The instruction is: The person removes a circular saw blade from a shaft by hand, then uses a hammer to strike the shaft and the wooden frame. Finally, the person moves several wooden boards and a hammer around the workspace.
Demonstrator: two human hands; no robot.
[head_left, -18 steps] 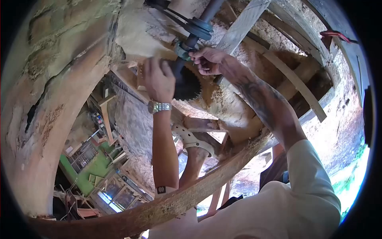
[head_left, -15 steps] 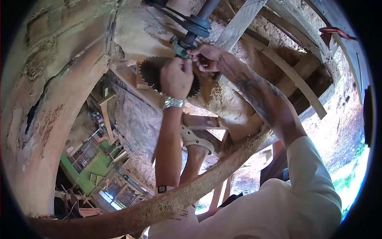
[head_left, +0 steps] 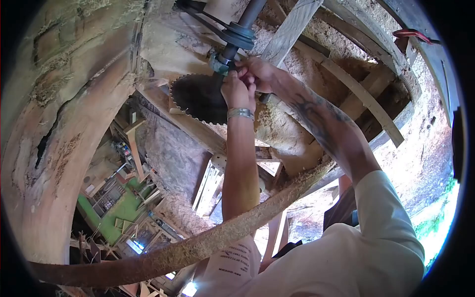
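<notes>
My left hand (head_left: 238,91), wearing a metal-banded watch (head_left: 240,113), is raised just under the greenish bearing housing (head_left: 217,63) on a dark shaft (head_left: 253,14). Its fingers are bent and pressed together. My right hand (head_left: 259,72) meets it from the right, fingers curled in a pinch beside the housing. Whatever lies between the fingertips is hidden or too small to make out. A toothed circular saw blade (head_left: 195,99) sits left of my left wrist, partly covered by it. Above both hands, the shaft carries a grooved pulley (head_left: 238,35) with a belt (head_left: 204,16).
A curved, dust-covered beam (head_left: 198,248) crosses below my forearms. A wooden brace (head_left: 292,32) slants down near my right hand. Sawdust (head_left: 282,126) coats the surfaces around the blade. A red-handled tool (head_left: 415,34) is at the upper right.
My left hand has shifted right, off the front of the saw blade and closer to my right hand. More of the blade now shows. The right hand stays near the housing.
</notes>
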